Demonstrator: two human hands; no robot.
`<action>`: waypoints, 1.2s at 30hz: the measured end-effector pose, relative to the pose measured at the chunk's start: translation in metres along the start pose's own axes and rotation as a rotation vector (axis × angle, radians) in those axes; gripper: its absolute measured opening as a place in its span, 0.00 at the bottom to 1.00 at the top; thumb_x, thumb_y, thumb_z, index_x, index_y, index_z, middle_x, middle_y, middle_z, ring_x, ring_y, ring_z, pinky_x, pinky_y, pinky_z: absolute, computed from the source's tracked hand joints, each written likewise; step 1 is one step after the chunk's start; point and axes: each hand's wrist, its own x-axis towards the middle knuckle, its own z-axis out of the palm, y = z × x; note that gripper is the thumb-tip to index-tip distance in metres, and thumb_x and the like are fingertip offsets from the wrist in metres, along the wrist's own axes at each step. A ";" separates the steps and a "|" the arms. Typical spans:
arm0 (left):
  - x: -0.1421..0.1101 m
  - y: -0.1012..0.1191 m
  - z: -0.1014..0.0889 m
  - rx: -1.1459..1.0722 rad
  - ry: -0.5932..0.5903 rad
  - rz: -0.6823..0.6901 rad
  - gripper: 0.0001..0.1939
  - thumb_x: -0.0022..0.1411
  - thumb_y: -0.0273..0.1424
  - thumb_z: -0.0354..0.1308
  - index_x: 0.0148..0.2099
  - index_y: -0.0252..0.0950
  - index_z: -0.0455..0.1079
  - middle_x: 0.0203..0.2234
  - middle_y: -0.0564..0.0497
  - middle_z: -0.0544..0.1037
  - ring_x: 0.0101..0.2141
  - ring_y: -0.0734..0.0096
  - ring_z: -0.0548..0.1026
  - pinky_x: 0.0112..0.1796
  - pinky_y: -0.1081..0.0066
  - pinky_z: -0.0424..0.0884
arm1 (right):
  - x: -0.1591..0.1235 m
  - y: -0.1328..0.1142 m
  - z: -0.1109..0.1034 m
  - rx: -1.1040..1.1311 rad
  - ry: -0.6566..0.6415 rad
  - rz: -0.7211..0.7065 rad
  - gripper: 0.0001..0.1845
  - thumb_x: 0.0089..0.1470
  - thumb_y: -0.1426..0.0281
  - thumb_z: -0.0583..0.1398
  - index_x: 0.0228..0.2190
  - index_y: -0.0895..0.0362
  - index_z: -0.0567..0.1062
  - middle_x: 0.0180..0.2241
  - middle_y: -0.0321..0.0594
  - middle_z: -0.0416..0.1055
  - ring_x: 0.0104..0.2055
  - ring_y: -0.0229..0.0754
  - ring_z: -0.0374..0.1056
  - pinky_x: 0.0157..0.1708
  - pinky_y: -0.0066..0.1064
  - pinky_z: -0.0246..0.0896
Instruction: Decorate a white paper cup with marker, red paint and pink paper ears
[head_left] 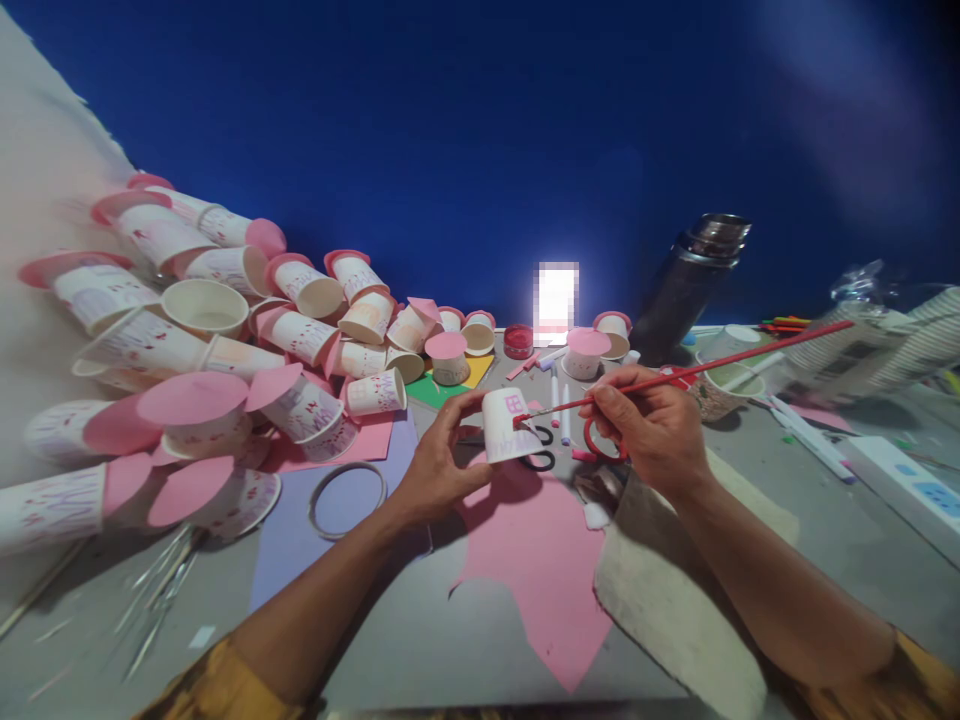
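While the table [405, 650] holds it all, a big heap of cups [150, 335] lies along its left edge, maybe to leave the hands room. Over the table's middle, the left hand [442, 460] has fingers partly open, curled around a white cup [499, 425], mouth down, likely so the drawn side meets the brush. The right hand [652, 430] has fingers pinched on that thin red brush [750, 357], perhaps to steady its tip.
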 end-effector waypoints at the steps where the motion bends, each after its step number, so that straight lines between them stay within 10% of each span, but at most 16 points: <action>1: 0.000 0.000 0.000 0.002 -0.001 0.004 0.37 0.54 0.26 0.71 0.64 0.45 0.65 0.63 0.43 0.71 0.62 0.48 0.71 0.59 0.52 0.71 | 0.001 0.000 0.000 0.018 0.009 -0.006 0.17 0.55 0.56 0.71 0.31 0.56 0.77 0.23 0.37 0.79 0.18 0.33 0.65 0.17 0.24 0.58; 36: 0.001 0.006 0.001 0.014 -0.002 -0.021 0.35 0.54 0.28 0.71 0.63 0.42 0.66 0.62 0.41 0.71 0.62 0.48 0.70 0.58 0.51 0.72 | 0.001 -0.003 0.001 0.048 0.017 -0.027 0.19 0.53 0.53 0.72 0.30 0.55 0.76 0.22 0.37 0.78 0.17 0.33 0.64 0.15 0.25 0.57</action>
